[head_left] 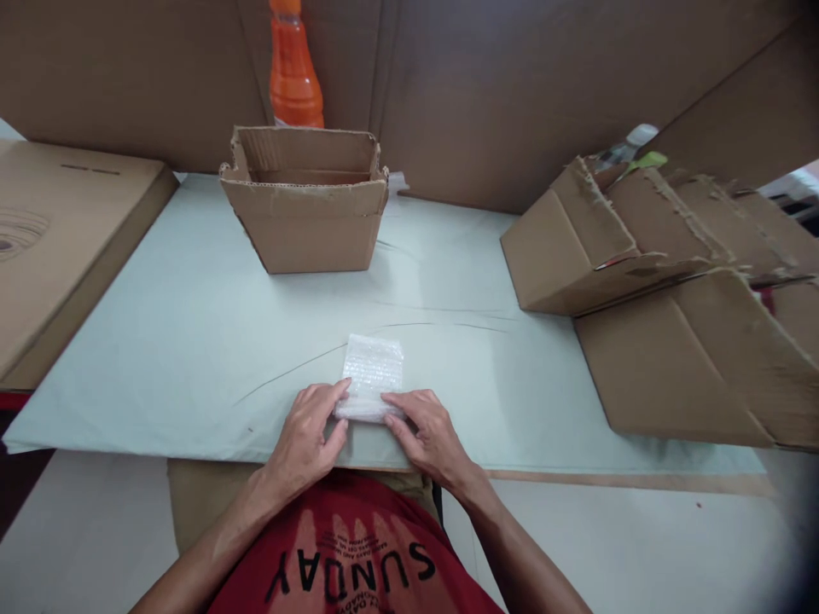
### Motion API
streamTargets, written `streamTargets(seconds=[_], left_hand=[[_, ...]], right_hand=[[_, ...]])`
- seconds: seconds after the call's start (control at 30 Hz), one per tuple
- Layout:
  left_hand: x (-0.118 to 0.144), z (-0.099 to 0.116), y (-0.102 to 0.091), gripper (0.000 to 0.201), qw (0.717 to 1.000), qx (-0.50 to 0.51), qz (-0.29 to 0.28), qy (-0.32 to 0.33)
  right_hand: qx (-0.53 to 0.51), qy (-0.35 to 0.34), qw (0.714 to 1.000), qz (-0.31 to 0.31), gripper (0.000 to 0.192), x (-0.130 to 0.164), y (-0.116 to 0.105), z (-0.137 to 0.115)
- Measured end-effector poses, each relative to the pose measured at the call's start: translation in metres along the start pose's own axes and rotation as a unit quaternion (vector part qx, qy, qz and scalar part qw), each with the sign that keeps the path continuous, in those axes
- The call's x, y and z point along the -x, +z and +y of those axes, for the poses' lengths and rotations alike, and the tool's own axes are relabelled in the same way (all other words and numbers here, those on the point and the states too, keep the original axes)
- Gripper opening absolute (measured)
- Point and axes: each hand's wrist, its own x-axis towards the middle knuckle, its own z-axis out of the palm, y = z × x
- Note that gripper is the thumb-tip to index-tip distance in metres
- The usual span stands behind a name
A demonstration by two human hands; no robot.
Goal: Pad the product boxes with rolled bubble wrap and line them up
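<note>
Your left hand and right hand hold their fingers narrow, pinching opposite ends of the folded near edge of the wrap. It lies toward six o'clock on the table. You seem to be rolling it; the next move likely calls for even pressure. A box stands at eleven o'clock.

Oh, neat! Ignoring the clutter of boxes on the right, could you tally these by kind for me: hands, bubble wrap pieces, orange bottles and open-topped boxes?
Hands: 2 (left hand, right hand)
Bubble wrap: 1
Orange bottle: 1
Open-topped box: 1
Total: 5
</note>
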Motion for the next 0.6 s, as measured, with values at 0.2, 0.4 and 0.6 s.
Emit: streamTargets(seconds=[0.2,0.4,0.6], left_hand=[[-0.013,-0.009,0.008,0.041,0.996,-0.058,0.025,-0.058],[-0.023,-0.011,0.013,0.043,0.991,-0.058,0.075,-0.099],[-0.006,-0.002,0.015,0.065,0.942,0.203,0.118,-0.241]], right_hand=[[0.090,0.002,0.995,0.052,0.032,0.000,-0.008,-0.008],[0.137,-0.028,0.990,-0.019,0.035,-0.009,0.006,0.001],[0.013,0.034,0.999,0.034,0.027,-0.025,0.016,-0.003]])
